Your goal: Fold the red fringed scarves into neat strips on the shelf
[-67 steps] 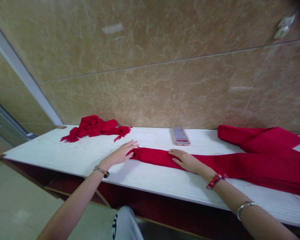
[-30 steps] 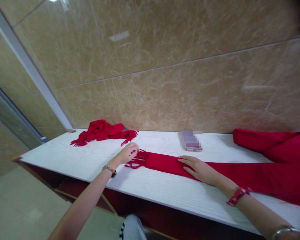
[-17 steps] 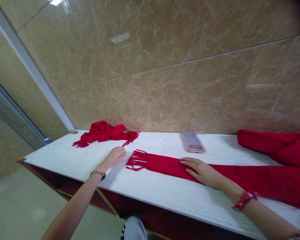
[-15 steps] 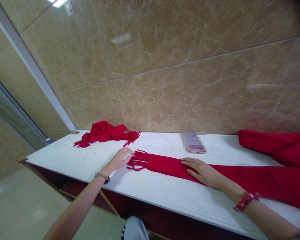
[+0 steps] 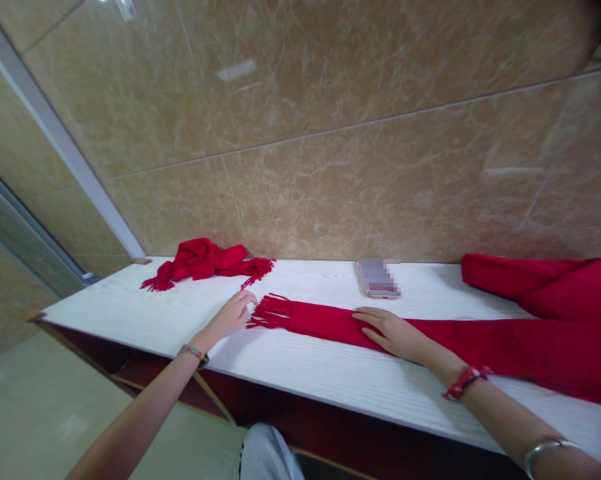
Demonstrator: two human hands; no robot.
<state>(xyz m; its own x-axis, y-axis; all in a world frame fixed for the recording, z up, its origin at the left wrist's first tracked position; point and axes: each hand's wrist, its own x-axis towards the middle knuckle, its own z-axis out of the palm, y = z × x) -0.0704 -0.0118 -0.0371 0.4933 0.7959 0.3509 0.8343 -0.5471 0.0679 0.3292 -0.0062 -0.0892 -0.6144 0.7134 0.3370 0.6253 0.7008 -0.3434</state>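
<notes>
Right hand (image 5: 387,333) spread flat on the red scarf (image 5: 325,321), in front of the smartphone (image 5: 379,279); left hand (image 5: 229,317) curled by the fringe (image 5: 273,313), left of the smartphone, any pinch unclear. A steady right hand should stop the red scarf sliding.

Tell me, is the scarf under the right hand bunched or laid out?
Laid out: the red scarf runs in a long strip beneath the right hand, its fringe spread.

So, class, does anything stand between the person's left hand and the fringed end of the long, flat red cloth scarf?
Nothing visible does: the left hand is right beside the fringed end; contact is unclear. The crumpled red cloth scarf lies farther back, as does the rectangular pink-edged phone.
</notes>
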